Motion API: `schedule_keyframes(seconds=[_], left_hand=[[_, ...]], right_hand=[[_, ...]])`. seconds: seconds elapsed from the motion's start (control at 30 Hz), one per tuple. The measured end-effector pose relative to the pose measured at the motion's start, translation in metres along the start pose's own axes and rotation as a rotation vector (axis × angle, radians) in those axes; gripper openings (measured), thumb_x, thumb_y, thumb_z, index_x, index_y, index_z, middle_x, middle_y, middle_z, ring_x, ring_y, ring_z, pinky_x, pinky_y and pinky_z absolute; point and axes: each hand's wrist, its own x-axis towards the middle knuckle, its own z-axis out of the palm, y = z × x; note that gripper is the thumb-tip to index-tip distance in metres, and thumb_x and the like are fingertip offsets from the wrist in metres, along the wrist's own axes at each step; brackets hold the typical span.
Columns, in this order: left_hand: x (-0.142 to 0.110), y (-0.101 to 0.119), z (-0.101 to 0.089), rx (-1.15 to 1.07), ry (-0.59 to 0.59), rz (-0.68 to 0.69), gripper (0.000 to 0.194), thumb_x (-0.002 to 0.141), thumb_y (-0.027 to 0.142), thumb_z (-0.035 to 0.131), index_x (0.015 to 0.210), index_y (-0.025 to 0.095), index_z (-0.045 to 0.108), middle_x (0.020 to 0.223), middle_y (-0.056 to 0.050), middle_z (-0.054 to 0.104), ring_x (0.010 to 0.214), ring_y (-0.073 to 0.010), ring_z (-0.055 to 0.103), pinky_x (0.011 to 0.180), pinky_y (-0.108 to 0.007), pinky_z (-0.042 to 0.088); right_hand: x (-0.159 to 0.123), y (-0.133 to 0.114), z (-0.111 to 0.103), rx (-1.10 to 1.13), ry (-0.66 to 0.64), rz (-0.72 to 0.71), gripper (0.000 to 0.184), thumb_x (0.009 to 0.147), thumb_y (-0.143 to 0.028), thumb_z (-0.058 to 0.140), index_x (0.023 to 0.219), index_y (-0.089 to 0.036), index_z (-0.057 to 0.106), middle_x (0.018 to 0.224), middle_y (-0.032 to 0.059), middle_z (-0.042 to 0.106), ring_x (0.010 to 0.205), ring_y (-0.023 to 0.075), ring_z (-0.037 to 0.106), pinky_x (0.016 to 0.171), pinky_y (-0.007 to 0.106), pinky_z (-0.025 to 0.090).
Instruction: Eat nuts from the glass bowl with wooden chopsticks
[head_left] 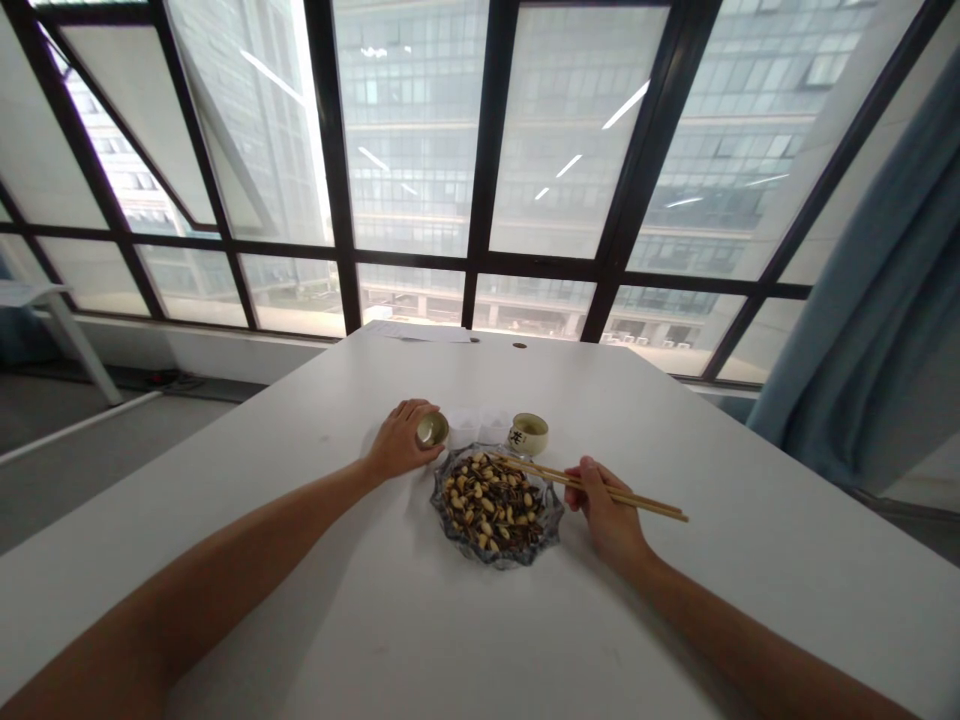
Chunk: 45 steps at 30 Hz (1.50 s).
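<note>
A scalloped clear glass bowl (pixel 496 556) sits on the white table, filled with dark sunflower seeds and pale nuts (pixel 491 505). My left hand (pixel 401 440) is wrapped round a small pale-green teacup (pixel 433 430), tilted with its mouth toward me, just beyond the bowl's left rim. Between the fingers of my right hand (pixel 604 500) is a pair of wooden chopsticks (pixel 555 474). Their tips reach over the far side of the bowl, by the seeds; whether they touch any cannot be made out. Another teacup (pixel 529 434), with a dark character on its side, stands upright behind the bowl.
Between the two cups lies a white tray-like object (pixel 480 425), hard to tell from the table (pixel 315 590). Papers (pixel 420 332) and a small brown disc (pixel 519 345) lie at the table's far edge. Dark-framed windows rise behind; a blue curtain (pixel 862 290) hangs at right.
</note>
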Motion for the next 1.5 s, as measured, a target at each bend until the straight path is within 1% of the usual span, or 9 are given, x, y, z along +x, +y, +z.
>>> schedule_keyframes(seconds=[0.13,0.27,0.67,0.87,1.03,1.17,1.3,1.43,1.5], left_hand=[[0.0,0.0,0.0,0.024,0.0,-0.011,0.056,0.073,0.032,0.076,0.122,0.019,0.053,0.119,-0.013,0.06,0.113,-0.0303,0.056,0.1,-0.048,0.049],[0.0,-0.001,0.001,0.046,0.017,-0.044,0.055,0.073,0.034,0.076,0.121,0.018,0.053,0.117,-0.013,0.06,0.111,-0.0301,0.056,0.099,-0.047,0.049],[0.0,-0.008,0.008,0.043,0.071,-0.306,0.046,0.075,0.036,0.072,0.116,0.022,0.054,0.113,-0.009,0.06,0.108,-0.0277,0.059,0.096,-0.043,0.052],[0.0,-0.01,0.01,0.018,0.035,-0.491,0.043,0.077,0.04,0.071,0.115,0.025,0.055,0.115,-0.007,0.061,0.11,-0.0269,0.06,0.094,-0.041,0.053],[0.01,-0.005,-0.002,0.071,-0.091,-0.508,0.049,0.079,0.042,0.069,0.121,0.024,0.055,0.124,-0.009,0.06,0.116,-0.029,0.059,0.097,-0.044,0.05],[0.031,0.007,-0.01,0.093,-0.205,-0.321,0.053,0.082,0.043,0.066,0.13,0.024,0.052,0.133,-0.01,0.06,0.123,-0.032,0.055,0.104,-0.05,0.043],[0.057,0.019,-0.006,0.058,-0.365,-0.127,0.068,0.08,0.049,0.067,0.138,0.021,0.047,0.14,-0.014,0.057,0.128,-0.035,0.054,0.109,-0.053,0.037],[0.075,0.021,0.0,0.026,-0.574,-0.124,0.07,0.079,0.048,0.069,0.14,0.023,0.045,0.133,-0.012,0.064,0.124,-0.0329,0.059,0.111,-0.055,0.032],[0.079,0.021,-0.002,0.027,-0.626,-0.12,0.069,0.077,0.043,0.072,0.138,0.025,0.045,0.126,-0.009,0.069,0.121,-0.031,0.06,0.112,-0.057,0.029]], right_hand=[[0.003,0.002,0.002,0.113,0.045,0.115,0.058,0.066,-0.075,0.075,0.067,-0.017,0.069,0.049,0.0018,0.059,0.045,0.0137,0.052,0.042,0.026,0.04],[0.005,0.0,0.003,0.183,0.055,0.17,0.058,0.061,-0.074,0.079,0.065,-0.017,0.07,0.049,0.0022,0.059,0.045,0.0134,0.052,0.043,0.026,0.042],[0.003,-0.001,0.003,0.207,0.074,0.183,0.058,0.057,-0.072,0.082,0.065,-0.016,0.07,0.049,0.0016,0.06,0.044,0.012,0.053,0.042,0.024,0.043],[0.001,-0.004,0.004,0.192,0.046,0.141,0.057,0.062,-0.072,0.08,0.066,-0.016,0.07,0.048,0.0016,0.06,0.045,0.0126,0.053,0.042,0.024,0.042],[0.0,-0.002,0.003,0.166,0.052,0.086,0.056,0.068,-0.072,0.076,0.069,-0.017,0.069,0.049,0.0015,0.06,0.045,0.013,0.053,0.043,0.025,0.042],[-0.003,0.0,0.001,0.099,-0.009,0.038,0.051,0.078,-0.068,0.071,0.072,-0.017,0.069,0.052,0.0016,0.061,0.048,0.0136,0.054,0.047,0.026,0.044],[-0.004,0.0,0.0,0.069,-0.025,0.02,0.05,0.08,-0.068,0.068,0.073,-0.018,0.069,0.053,0.0014,0.06,0.049,0.0147,0.055,0.048,0.028,0.045],[-0.004,-0.003,0.0,0.05,-0.028,0.013,0.052,0.078,-0.07,0.068,0.072,-0.018,0.068,0.053,0.0017,0.06,0.049,0.0154,0.055,0.048,0.029,0.045],[-0.005,-0.004,0.0,0.039,-0.028,0.008,0.053,0.078,-0.071,0.068,0.071,-0.018,0.068,0.052,0.0017,0.06,0.049,0.0154,0.055,0.048,0.029,0.045]])
